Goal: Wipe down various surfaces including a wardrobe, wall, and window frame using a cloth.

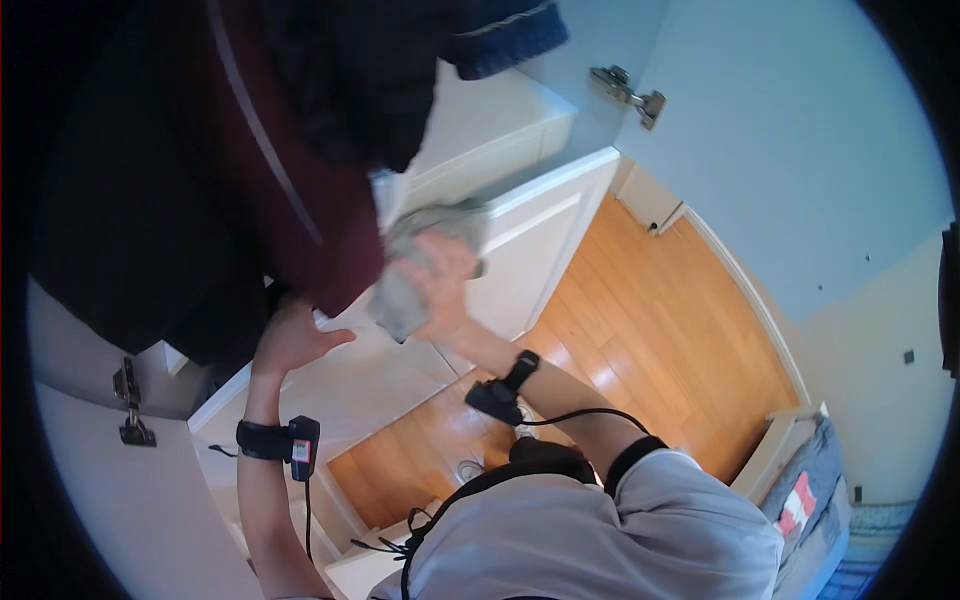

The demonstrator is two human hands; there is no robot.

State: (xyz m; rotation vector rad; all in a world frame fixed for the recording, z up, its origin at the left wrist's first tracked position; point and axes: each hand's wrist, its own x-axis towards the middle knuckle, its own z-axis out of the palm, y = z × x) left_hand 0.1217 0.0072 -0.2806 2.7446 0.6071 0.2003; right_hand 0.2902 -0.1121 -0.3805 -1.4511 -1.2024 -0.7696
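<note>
My right hand (444, 281) is closed on a crumpled grey cloth (405, 304), against the white front panel (544, 251) of the wardrobe's lower part; hand and cloth are blurred. My left hand (296, 337) reaches in under the hanging dark clothes (180, 247). Its thumb points out to the side, while its fingers are hidden behind the fabric, so whether they grip anything does not show. Beside it hangs a maroon garment (330, 247) with a pale stripe, its lower end between my two hands.
Hinges (626, 94) hold the open wardrobe door (757, 135) on the right; another hinge (133, 405) holds the left door (97, 457). A denim garment (517, 37) hangs at the top. Wooden floor (652, 315) lies below. Cables run from my wrist-worn devices (300, 448).
</note>
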